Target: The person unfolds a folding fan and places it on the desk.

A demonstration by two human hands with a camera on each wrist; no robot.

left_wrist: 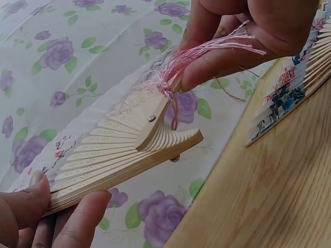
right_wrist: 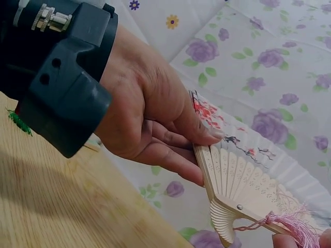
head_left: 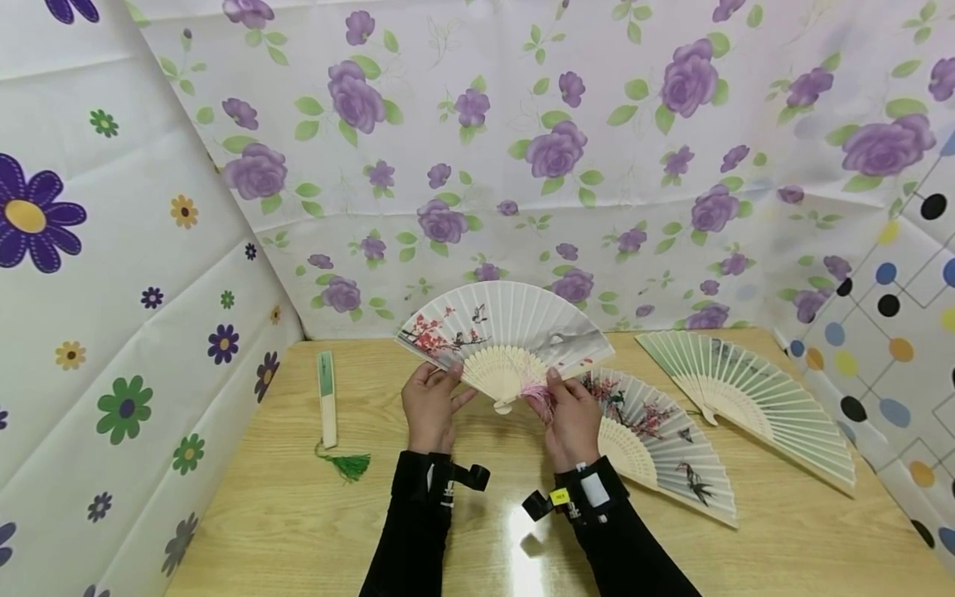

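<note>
- Left wrist view shows the left hand's fingers (left_wrist: 77,225) pinched on the outer wooden rib of the spread fan (left_wrist: 124,147), thumb above and fingers beneath, likely so the end of the pleat stays pulled out.
- At the other end, the right hand (head_left: 570,419) has its fingers closed round the rib by the rivet, with the pink tassel (left_wrist: 207,54) trapped under them; this grip seems to keep the pivot steady while the leaf stays open.
- From the head camera, the left hand (head_left: 431,406) and the right hand hold the fan (head_left: 503,336) raised off the worktop (head_left: 298,514), painted face towards the floral backdrop (head_left: 477,149), upright and tilted a little.
- Just beside the right hand lies a second open fan (head_left: 660,444), flat on the worktop, its slats partly under the wrist; a third open fan (head_left: 753,398) lies further right, near the worktop's right edge.
- A folded fan (head_left: 327,398) with a green tassel (head_left: 346,464) lies well apart to the left.
- Bare worktop shows in front of the wrists and between the left hand and the folded fan; on the right the lying fans crowd the surface, and the backdrop stands close behind the held fan.
</note>
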